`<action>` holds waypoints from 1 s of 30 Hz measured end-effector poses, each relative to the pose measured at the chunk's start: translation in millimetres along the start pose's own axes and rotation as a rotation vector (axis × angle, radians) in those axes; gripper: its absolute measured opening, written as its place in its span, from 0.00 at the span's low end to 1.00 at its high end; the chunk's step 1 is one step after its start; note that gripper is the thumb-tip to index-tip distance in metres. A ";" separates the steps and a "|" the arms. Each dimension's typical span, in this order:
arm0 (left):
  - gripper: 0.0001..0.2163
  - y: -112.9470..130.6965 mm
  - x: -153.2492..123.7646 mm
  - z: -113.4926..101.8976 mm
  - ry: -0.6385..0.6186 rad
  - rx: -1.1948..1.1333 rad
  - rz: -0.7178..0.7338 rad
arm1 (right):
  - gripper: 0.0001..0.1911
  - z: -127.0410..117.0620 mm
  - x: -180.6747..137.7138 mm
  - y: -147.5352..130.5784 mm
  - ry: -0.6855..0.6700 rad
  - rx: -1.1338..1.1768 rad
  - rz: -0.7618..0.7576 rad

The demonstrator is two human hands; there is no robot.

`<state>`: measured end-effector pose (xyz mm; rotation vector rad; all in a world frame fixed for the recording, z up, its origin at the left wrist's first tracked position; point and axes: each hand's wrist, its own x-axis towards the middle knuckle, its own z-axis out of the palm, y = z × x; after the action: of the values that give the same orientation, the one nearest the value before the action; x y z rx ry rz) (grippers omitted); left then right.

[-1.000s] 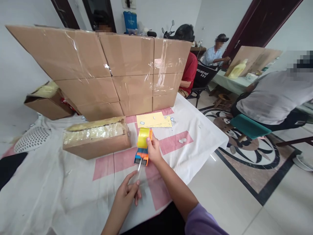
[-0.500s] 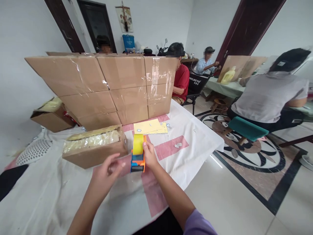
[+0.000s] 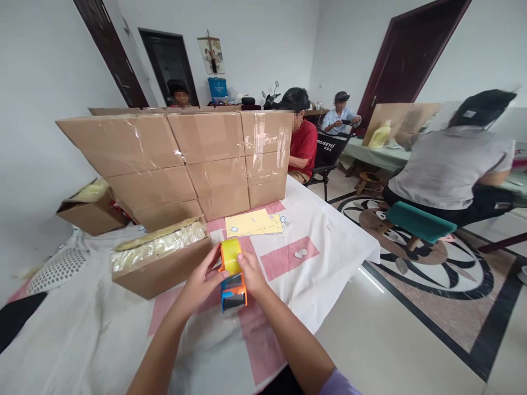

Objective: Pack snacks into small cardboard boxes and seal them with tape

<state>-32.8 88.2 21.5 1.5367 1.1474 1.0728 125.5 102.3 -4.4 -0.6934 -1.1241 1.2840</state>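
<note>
An orange and blue tape dispenser (image 3: 233, 285) with a yellowish tape roll stands on the white and pink cloth (image 3: 288, 258) in front of me. My right hand (image 3: 252, 272) grips its right side. My left hand (image 3: 202, 280) is curled against its left side, fingers touching the roll. An open cardboard box (image 3: 160, 258) holding clear plastic-wrapped goods lies just left of my hands. Yellow sheets (image 3: 253, 223) lie beyond the dispenser.
A wall of taped cardboard boxes (image 3: 185, 159) stands at the back of the table. Another open box (image 3: 91, 206) and a white mesh item (image 3: 57, 266) lie at the left. Several people sit behind and to the right. The table edge drops off at right.
My left hand let go of the strip of tape pulled towards me and came up to the dispenser's left side. The view has lifted.
</note>
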 end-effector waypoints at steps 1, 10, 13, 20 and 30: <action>0.43 -2.0 -6.3 3.9 0.060 -0.026 -0.034 | 0.30 0.4 -0.1 -0.3 0.027 -0.033 -0.018; 0.29 -10.4 -89.4 50.9 0.127 -0.195 -0.470 | 0.28 -2.2 2.7 3.7 0.222 -0.149 -0.151; 0.27 -0.9 -96.8 51.4 0.127 -0.217 -0.478 | 0.28 -2.8 4.2 4.9 0.192 -0.177 -0.166; 0.26 13.6 -102.0 45.3 0.090 -0.244 -0.475 | 0.28 -8.2 5.4 3.7 0.239 -0.198 -0.211; 0.24 20.8 -105.3 46.7 0.138 -0.223 -0.417 | 0.25 11.4 -4.2 -18.4 0.286 -0.044 -0.117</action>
<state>-3.9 -25.3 19.4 1.0064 1.3219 0.9910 122.4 92.5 15.1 -0.8047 -0.9453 1.0272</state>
